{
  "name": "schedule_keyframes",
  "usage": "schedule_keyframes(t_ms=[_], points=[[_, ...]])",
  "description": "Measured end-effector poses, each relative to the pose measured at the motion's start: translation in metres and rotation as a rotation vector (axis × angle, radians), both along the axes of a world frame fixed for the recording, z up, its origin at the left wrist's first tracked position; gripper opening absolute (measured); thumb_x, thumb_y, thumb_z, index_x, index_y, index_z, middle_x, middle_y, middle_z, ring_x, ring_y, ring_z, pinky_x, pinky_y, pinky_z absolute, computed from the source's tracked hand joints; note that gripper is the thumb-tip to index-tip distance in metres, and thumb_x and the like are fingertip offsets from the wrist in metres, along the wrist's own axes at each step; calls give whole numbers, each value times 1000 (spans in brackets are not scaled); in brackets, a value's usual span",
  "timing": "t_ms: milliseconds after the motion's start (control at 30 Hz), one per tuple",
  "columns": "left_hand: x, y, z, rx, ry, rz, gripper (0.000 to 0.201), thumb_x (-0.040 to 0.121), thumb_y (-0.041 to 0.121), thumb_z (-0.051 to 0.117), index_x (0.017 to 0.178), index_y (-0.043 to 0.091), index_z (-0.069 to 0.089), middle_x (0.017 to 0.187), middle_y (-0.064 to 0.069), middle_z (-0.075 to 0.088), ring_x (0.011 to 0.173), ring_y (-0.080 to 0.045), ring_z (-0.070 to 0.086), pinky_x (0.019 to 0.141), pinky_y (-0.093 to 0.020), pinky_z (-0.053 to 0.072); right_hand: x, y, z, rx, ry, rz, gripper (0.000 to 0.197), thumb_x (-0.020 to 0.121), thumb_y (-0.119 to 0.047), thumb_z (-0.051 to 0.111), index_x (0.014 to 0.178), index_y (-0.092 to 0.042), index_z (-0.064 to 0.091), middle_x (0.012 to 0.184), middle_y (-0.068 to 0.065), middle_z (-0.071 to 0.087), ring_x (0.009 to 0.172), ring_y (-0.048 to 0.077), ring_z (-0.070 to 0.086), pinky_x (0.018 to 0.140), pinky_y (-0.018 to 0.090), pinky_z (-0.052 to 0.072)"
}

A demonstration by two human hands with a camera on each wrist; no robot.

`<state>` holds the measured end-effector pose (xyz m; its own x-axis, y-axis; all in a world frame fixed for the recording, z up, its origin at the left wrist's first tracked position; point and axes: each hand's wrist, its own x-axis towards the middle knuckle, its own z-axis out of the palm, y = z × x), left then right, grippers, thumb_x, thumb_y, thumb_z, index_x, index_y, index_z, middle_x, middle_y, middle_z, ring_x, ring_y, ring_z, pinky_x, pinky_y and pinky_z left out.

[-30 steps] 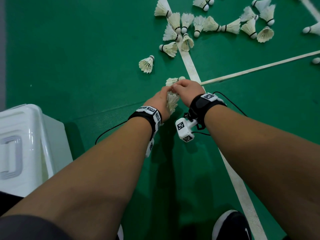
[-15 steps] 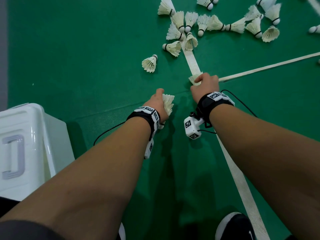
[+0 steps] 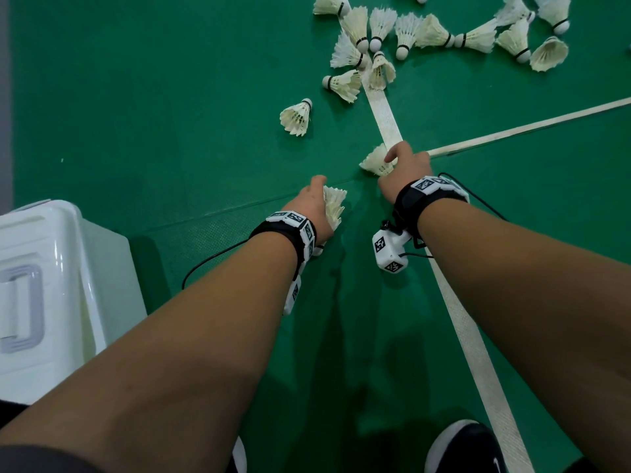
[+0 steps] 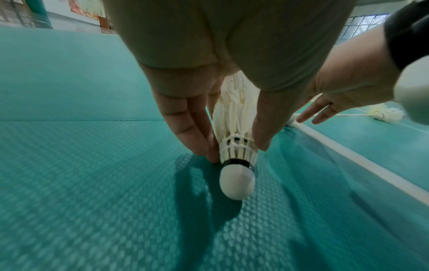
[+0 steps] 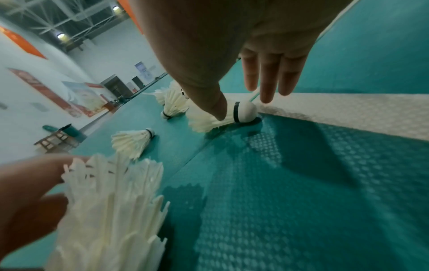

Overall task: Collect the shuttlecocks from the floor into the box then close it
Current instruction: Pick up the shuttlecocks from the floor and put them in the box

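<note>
My left hand (image 3: pixel 316 203) pinches a nested stack of white shuttlecocks (image 4: pixel 236 144) between thumb and fingers, cork end down just above the green floor. To the right, my right hand (image 3: pixel 397 158) reaches over a single shuttlecock (image 5: pixel 218 119) lying beside the white court line. Its thumb rests on the feathers near the cork, and its fingers (image 5: pixel 267 88) stretch straight past the cork. The white plastic box (image 3: pixel 68 268) stands at the left, close to my left forearm. One loose shuttlecock (image 3: pixel 297 117) lies ahead, and a cluster of several (image 3: pixel 375 39) lies farther off.
White court lines (image 3: pixel 386 114) cross under my right hand. My black shoes (image 3: pixel 461 448) are at the bottom edge. Thin black cables trail from both wrist cameras. A small wooden stool (image 5: pixel 53 141) stands far off by the wall.
A second ago both hands met at the stack. My right hand has since moved forward and right onto the shuttlecock by the line, while my left keeps the stack.
</note>
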<state>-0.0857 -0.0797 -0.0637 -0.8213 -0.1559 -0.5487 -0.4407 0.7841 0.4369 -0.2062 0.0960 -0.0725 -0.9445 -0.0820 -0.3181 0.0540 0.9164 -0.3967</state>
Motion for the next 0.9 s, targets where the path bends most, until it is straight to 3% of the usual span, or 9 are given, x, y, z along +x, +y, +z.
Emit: schedule_keyframes(t_ms=[67,167,233,300,400,533,633,733,900], points=[[1,0,0,-4,1,4,102,79,11,79,159,26,16,154,-11,46,94,-30,60,80,-42,59,0,-1,-2,16,26,55,32,89,-8,64,109,-29,50,119,8,49,88,33,61,72,37,49],[2,0,0,0,2,10,103,80,11,79,160,25,15,156,-11,45,101,-32,62,83,-42,58,0,-5,1,-15,23,113,51,90,0,60,130,-29,49,123,8,52,87,30,58,59,31,38],[2,0,1,3,2,10,103,80,11,79,160,26,15,157,-11,44,109,-34,64,85,-42,57,2,-8,3,-22,-11,194,75,91,-1,59,150,-42,39,123,6,48,87,29,57,67,30,44],[3,0,2,10,2,11,104,79,11,79,160,26,15,158,-11,43,114,-35,64,89,-44,57,6,-11,2,17,-60,307,84,92,-3,59,156,-50,32,129,8,49,93,30,57,77,33,48],[3,0,3,20,-2,12,104,79,11,79,160,27,15,158,-11,43,116,-35,63,92,-46,58,13,-18,0,87,-66,379,58,93,-13,63,144,-37,47,132,13,53,91,32,58,76,35,49],[4,0,4,9,0,16,107,80,9,78,161,28,12,160,-11,41,112,-35,64,90,-47,59,13,-25,8,0,10,263,36,97,-34,69,125,-16,55,117,9,63,90,27,59,75,35,48],[4,-1,5,3,17,19,108,81,11,77,162,29,8,162,-10,39,114,-37,65,88,-45,58,9,-28,21,-142,56,220,39,99,-44,66,124,-15,58,111,5,66,89,25,59,75,31,43],[2,0,6,14,54,27,104,86,17,76,162,28,6,158,-12,42,101,-35,66,79,-42,56,13,-34,34,-264,-11,183,42,95,-50,67,121,-18,60,103,-1,67,89,24,60,76,30,42],[-4,1,7,43,77,84,111,86,16,77,165,27,-1,159,-14,38,119,-36,63,93,-45,56,27,-39,38,-176,-178,279,32,95,-54,63,98,-22,64,91,-2,65,93,25,65,68,31,43]])
